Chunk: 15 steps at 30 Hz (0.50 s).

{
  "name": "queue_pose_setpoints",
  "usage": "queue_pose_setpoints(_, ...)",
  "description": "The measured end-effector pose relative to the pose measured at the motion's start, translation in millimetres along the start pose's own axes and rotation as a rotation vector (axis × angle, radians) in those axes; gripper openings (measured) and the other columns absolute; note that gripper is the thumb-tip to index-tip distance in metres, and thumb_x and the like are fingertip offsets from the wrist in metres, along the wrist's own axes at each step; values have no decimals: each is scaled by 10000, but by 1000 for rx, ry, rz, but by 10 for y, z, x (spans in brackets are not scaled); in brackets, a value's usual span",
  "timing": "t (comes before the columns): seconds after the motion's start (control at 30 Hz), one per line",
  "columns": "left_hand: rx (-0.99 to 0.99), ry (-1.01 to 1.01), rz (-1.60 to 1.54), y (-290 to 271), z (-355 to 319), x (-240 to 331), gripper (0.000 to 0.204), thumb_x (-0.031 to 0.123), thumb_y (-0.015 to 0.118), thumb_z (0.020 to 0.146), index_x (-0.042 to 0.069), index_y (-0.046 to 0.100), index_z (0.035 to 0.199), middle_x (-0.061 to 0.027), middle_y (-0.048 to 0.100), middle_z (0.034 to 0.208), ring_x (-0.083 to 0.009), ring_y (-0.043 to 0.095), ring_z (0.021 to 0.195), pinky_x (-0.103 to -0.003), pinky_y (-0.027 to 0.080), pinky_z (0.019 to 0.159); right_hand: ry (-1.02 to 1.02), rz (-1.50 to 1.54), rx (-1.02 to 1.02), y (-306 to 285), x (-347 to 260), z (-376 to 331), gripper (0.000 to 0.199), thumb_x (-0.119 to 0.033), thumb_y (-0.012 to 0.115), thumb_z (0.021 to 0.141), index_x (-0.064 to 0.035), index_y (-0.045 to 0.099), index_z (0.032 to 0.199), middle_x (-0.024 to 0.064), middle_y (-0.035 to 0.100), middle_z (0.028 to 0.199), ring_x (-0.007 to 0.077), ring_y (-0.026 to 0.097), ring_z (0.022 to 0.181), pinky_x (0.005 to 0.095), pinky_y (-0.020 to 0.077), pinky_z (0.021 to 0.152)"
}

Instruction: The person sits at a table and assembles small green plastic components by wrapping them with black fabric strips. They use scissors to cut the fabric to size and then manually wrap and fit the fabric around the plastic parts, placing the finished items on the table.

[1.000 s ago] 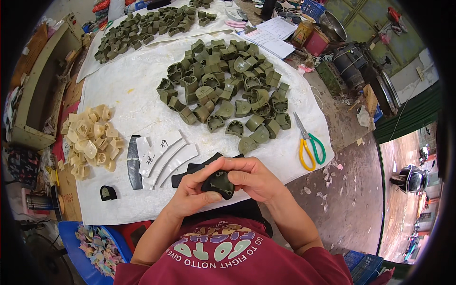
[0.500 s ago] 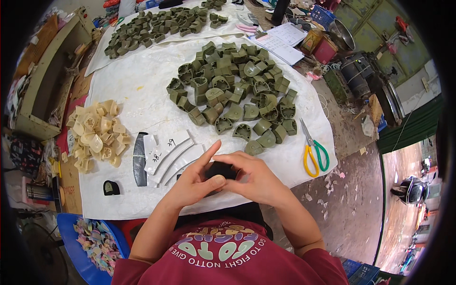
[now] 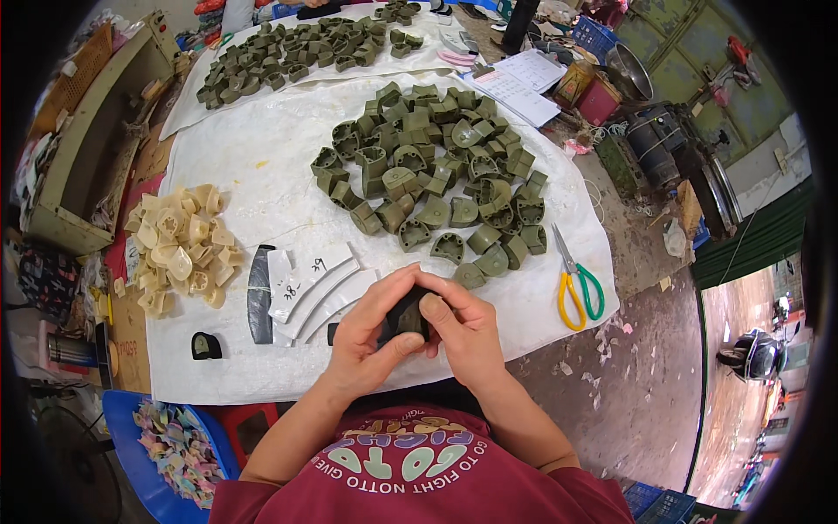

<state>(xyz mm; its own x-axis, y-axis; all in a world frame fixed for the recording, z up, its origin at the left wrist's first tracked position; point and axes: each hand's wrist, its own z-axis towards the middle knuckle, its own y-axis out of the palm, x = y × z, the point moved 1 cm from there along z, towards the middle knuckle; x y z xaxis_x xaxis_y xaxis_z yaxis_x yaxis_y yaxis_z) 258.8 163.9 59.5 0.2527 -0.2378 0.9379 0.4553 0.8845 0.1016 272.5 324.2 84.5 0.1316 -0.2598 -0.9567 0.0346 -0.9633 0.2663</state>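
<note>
Both my hands are wrapped round a shoe heel in a dark covering, close to the table's front edge. My left hand cups one side of it with the thumb pressed on its lower part. My right hand grips the other side, thumb bent over the top. Beyond my hands lies a pile of bare olive-green shoe heels. To the left, curved white cards with handwriting lie beside a stack of black curved strips. One black-covered heel stands alone at the left front.
Scissors with yellow and green handles lie on the right. Cream-coloured heels are heaped at the left, and more green heels at the back. A blue basin of coloured scraps stands lower left; papers lie at the far right.
My right hand has turned, its thumb moving up onto the heel. The held heel is tilted more upright, showing more of its side. My left hand has shifted slightly right.
</note>
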Motion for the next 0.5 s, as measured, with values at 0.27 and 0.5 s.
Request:
queue_pose_setpoints(0.27,35,16,-251,65,-1,13,834,16,721,801,44,246,1485,-157,366,1466,-235,422,1301,-355,347,1060,52,130,5,40,-120,-18,252,-132,629,915,-32,660,1143,39,601,1049,69,559,788,188,455,653)
queue_pose_setpoints(0.5,238,-32,-406,297,37,52,925,-6,679,817,71,82,1518,-140,496,1310,-208,498,1191,-343,381,1025,-556,-290,266,127,2,98,131,-29,671,835,-25,716,958,52,577,987,135,555,880,254,456,762)
